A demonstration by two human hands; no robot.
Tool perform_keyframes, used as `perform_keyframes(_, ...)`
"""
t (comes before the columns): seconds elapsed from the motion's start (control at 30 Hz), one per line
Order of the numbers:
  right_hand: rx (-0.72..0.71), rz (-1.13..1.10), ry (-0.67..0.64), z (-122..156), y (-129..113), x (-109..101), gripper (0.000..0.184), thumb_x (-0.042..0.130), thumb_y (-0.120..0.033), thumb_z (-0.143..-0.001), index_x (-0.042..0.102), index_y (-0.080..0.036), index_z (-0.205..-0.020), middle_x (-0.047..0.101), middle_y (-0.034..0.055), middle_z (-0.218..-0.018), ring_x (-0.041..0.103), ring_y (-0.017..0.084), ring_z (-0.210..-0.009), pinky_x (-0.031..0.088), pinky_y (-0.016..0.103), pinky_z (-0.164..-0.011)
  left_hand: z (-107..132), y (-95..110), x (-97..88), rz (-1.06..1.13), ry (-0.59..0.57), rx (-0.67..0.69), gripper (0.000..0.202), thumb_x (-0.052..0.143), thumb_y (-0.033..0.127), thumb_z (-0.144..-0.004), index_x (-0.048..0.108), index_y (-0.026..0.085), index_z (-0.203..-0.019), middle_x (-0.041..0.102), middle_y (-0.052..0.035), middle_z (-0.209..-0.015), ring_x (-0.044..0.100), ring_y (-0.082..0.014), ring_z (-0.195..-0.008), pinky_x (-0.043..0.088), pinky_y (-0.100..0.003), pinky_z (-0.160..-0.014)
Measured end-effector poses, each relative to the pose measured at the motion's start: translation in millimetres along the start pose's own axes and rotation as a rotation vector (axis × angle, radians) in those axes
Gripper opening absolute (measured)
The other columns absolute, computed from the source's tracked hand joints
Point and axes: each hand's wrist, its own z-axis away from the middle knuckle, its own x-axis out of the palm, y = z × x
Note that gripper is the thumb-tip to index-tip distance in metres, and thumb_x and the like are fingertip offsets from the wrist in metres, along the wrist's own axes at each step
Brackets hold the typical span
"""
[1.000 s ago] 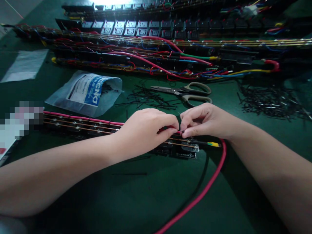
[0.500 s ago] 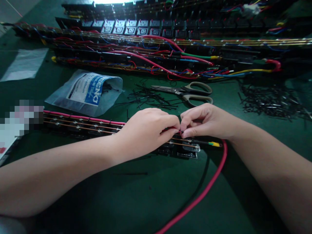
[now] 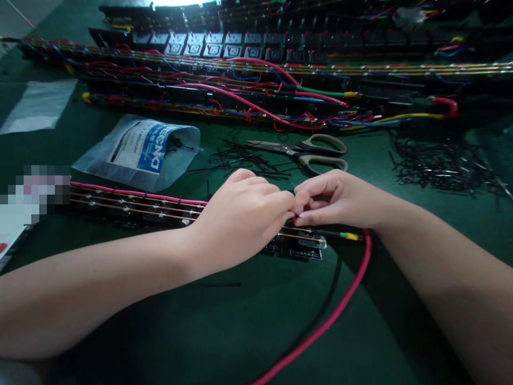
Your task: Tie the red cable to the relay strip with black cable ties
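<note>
My left hand (image 3: 242, 216) is closed in a pinch over a strip of black sockets (image 3: 156, 214) with bare copper rods along it. Facing it, my right hand (image 3: 336, 200) also pinches, thumb against forefinger. Between the two sets of fingertips shows the small dark end of a black cable tie (image 3: 297, 215); most of it is hidden. A thick red cable (image 3: 352, 291) runs along the strip, passes under my hands and curves down to the front edge of view. Beside it lies a dark wire with a yellow-green end (image 3: 348, 236).
Scissors (image 3: 323, 160) lie just behind my hands, touching loose black cable ties (image 3: 244, 158). A labelled plastic bag (image 3: 138, 152) stands left of them, and a heap of black clippings (image 3: 444, 166) lies right. Wired socket strips (image 3: 224, 96) fill the back of the green table (image 3: 192, 331).
My left hand has rolled slightly, its knuckles rising and its thumb and finger closing tighter at the cable tie. My right hand stays nearly in place. The whole view has shifted slightly left.
</note>
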Motion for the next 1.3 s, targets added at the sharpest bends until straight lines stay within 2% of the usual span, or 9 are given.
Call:
perform_keyframes(0.3, -0.044, -0.002, -0.005, 0.2, -0.6, 1.5, 0.023, 0.078, -0.038, -0.076, 0.067, -0.018, -0.075, 0.048, -0.0063, -0.055, 0.041, 0.007, -0.05, 0.027, 0.023, -0.044, 4.9, 1.8, 5.7, 0.068, 0.09, -0.019, 0.019, 0.052, 0.022, -0.097, 0.069, 0.018, -0.089, 0.075, -0.0013, -0.086, 0.065, -0.0168, -0.081, 0.042, -0.032, -0.083)
perform_keyframes(0.53, -0.078, -0.012, -0.014, 0.6, -2.7, 2.6, 0.021, 0.075, -0.035, -0.08, 0.065, -0.017, -0.075, 0.043, -0.0071, -0.055, 0.037, 0.006, -0.051, 0.025, 0.022, -0.045, 6.5, 1.7, 3.2, 0.135, 0.078, 0.009, 0.015, 0.053, 0.017, -0.094, 0.068, 0.019, -0.098, 0.074, -0.0006, -0.09, 0.063, -0.016, -0.084, 0.042, -0.03, -0.084)
perform_keyframes(0.77, -0.093, 0.002, -0.024, 0.2, -2.7, 3.1, 0.022, 0.075, -0.032, -0.078, 0.061, -0.017, -0.071, 0.042, -0.0076, -0.056, 0.036, 0.005, -0.051, 0.024, 0.022, -0.045, 6.2, 0.9, 2.6, 0.105, 0.054, 0.08, 0.014, 0.054, 0.025, -0.096, 0.067, 0.02, -0.097, 0.074, 0.0, -0.094, 0.062, -0.0149, -0.086, 0.041, -0.031, -0.084)
perform_keyframes(0.97, -0.122, 0.037, -0.014, 0.5, -4.2, 4.5, 0.021, 0.072, -0.031, -0.081, 0.06, -0.017, -0.071, 0.042, -0.0079, -0.056, 0.036, 0.005, -0.051, 0.025, 0.02, -0.044, 8.2, -0.5, 6.6, -0.014, 0.131, 0.162, 0.019, 0.05, 0.022, -0.098, 0.067, 0.02, -0.088, 0.074, 0.0003, -0.09, 0.061, -0.0137, -0.078, 0.04, -0.032, -0.08)
perform_keyframes(1.2, -0.147, 0.017, -0.01, 0.7, -2.6, 6.5, 0.019, 0.073, -0.03, -0.082, 0.061, -0.017, -0.074, 0.043, -0.0076, -0.058, 0.036, 0.005, -0.052, 0.025, 0.02, -0.045, 7.6, 1.8, 5.1, 0.027, 0.189, 0.157, 0.02, 0.054, 0.019, -0.096, 0.07, 0.02, -0.084, 0.076, 0.0006, -0.088, 0.064, -0.0131, -0.078, 0.043, -0.031, -0.081)
perform_keyframes(1.3, -0.18, -0.004, 0.031, 1.0, -0.8, 6.8, 0.02, 0.074, -0.031, -0.081, 0.061, -0.017, -0.083, 0.042, -0.0083, -0.06, 0.035, 0.005, -0.052, 0.025, 0.02, -0.046, 7.6, 3.1, 3.7, 0.046, 0.235, 0.139, 0.018, 0.058, 0.019, -0.094, 0.071, 0.021, -0.082, 0.075, -0.0004, -0.09, 0.063, -0.014, -0.081, 0.044, -0.032, -0.081)
